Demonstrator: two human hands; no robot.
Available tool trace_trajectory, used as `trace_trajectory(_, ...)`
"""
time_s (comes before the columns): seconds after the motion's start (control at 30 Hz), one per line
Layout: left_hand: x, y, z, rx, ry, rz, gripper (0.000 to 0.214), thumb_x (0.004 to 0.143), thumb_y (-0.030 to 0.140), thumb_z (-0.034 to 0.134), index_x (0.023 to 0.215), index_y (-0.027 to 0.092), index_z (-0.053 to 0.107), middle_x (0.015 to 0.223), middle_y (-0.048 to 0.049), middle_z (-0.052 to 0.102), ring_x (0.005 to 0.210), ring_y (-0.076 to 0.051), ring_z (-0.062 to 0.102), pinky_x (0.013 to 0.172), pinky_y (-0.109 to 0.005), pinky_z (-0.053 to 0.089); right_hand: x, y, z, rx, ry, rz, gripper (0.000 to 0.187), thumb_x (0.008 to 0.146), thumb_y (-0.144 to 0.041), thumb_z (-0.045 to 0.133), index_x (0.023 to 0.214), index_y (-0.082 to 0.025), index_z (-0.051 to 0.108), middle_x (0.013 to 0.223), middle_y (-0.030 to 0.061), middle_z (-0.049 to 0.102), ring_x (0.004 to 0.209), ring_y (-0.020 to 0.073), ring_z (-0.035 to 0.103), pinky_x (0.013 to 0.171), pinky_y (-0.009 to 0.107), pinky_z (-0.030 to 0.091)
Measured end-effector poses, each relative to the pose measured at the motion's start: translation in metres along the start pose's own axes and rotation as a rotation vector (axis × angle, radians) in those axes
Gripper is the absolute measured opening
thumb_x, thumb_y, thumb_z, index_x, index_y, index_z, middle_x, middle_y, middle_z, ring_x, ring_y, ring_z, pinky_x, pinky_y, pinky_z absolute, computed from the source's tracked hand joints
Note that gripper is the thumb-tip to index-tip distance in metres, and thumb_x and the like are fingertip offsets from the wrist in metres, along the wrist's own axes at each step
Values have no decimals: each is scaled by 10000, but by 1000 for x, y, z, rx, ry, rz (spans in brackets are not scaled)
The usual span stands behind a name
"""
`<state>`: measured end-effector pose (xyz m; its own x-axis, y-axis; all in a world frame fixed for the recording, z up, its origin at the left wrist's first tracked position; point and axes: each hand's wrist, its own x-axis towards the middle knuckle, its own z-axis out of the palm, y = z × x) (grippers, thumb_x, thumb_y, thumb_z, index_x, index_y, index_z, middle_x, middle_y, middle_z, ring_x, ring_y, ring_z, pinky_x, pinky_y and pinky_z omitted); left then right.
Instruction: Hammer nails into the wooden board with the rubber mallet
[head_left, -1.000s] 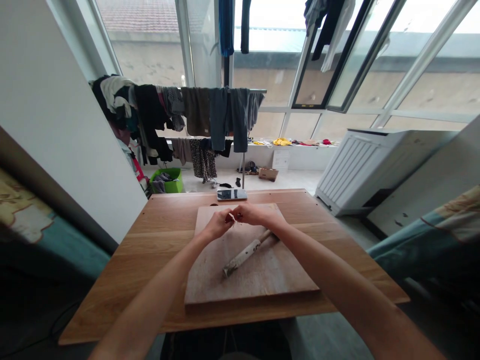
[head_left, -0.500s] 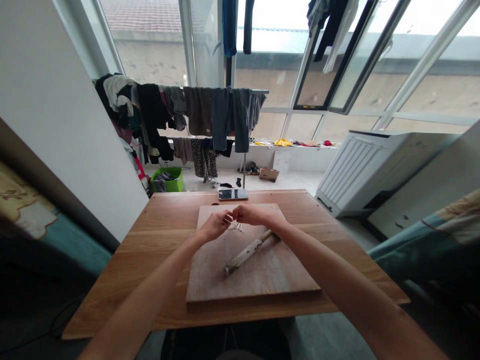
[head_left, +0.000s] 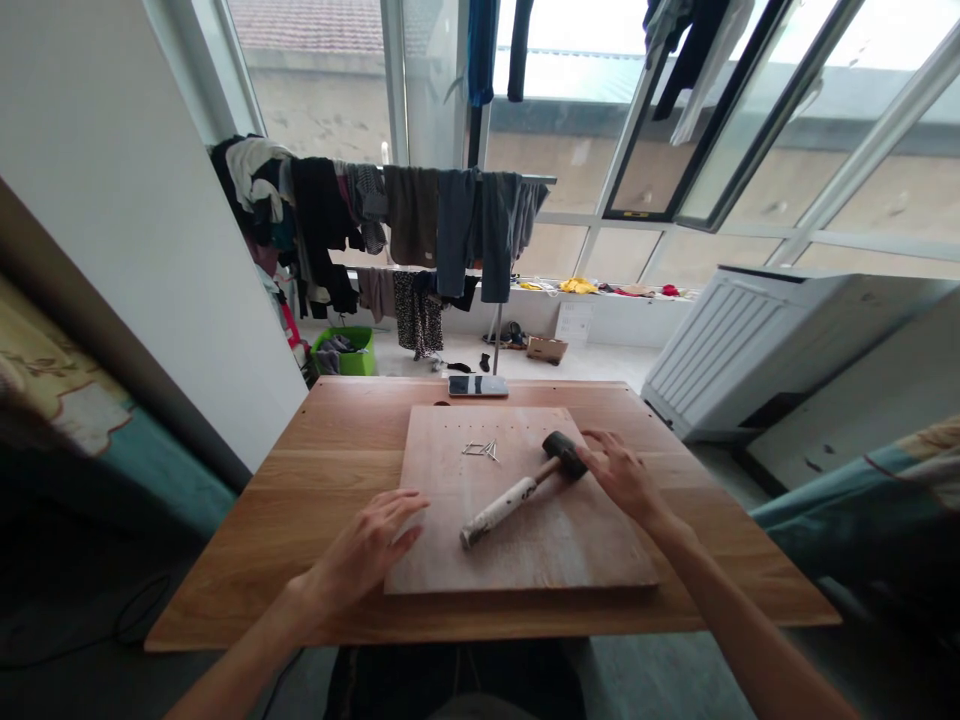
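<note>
A square wooden board (head_left: 525, 545) lies on the wooden table (head_left: 330, 470). On it rests a hammer (head_left: 517, 490) with a black head and a pale handle, lying diagonally. Several small nails (head_left: 480, 450) lie loose near the board's far edge. My left hand (head_left: 371, 545) rests flat with fingers spread on the board's near left corner, holding nothing. On the board's right side my right hand (head_left: 619, 475) lies open, its fingertips right beside the hammer's head.
A phone (head_left: 478, 385) lies at the table's far edge. Beyond stand a drying rack full of clothes (head_left: 420, 225), a green basket (head_left: 343, 352) and a cardboard box (head_left: 547, 348) on the floor. A white radiator cover (head_left: 750, 340) is at the right.
Both hands were pinched together over the nails near the board's far edge. They have let the nails drop and drawn apart, the left toward me, the right beside the hammer's head.
</note>
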<state>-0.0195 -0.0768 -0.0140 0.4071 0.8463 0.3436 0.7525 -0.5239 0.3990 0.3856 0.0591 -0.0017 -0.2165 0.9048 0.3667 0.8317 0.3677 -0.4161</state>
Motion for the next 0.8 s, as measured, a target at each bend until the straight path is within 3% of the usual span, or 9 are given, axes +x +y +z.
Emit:
trace_trajectory(0.1,-23,14,4,42,-15,45,355,1003,272,527,1356,254,556,1369,-64,641,1329,-221,547,1140,-429,455,-49,28,3,-14,24,112,501,970,-502,400,1225,-124,609,1200,211,672,1178,368,618,1007,567,478)
trace_trajectory(0.23,-32,23,7,120,-51,44,423,1017,310,496,1436,254,485,1377,-75,639,1339,-227,541,1193,-497,368,-88,33,7,-18,49,177,508,947,-575,445,1215,-185,628,1188,146,707,1205,330,611,1056,535,460)
trace_trajectory(0.37,-28,26,8,180,-53,10,388,1023,345,474,1396,249,521,1346,-83,658,1293,-233,580,1189,-544,343,-88,16,7,-33,64,204,547,956,-590,422,1231,-171,640,1235,168,679,1230,338,596,1068,548,446)
trace_trajectory(0.53,-32,23,7,240,16,-2,352,1020,353,475,1338,237,572,1275,-86,695,1239,-234,615,1149,-492,398,-85,-6,14,-34,55,202,555,951,-587,461,1241,-150,642,1234,185,672,1209,343,610,1057,539,459)
trace_trajectory(0.63,-44,11,2,281,81,-47,338,1022,368,466,1311,243,588,1231,-72,716,1194,-235,641,1121,-472,426,-88,-24,23,-10,34,148,529,955,-561,493,1256,-151,637,1265,182,660,1241,338,589,1079,530,444)
trace_trajectory(0.8,-71,-23,-20,365,154,-136,343,1035,440,410,1235,266,628,1196,-51,740,1067,-243,701,1111,-530,412,-76,-71,43,65,-21,87,476,971,-480,528,1289,-139,621,1276,185,660,1276,333,565,1097,512,433)
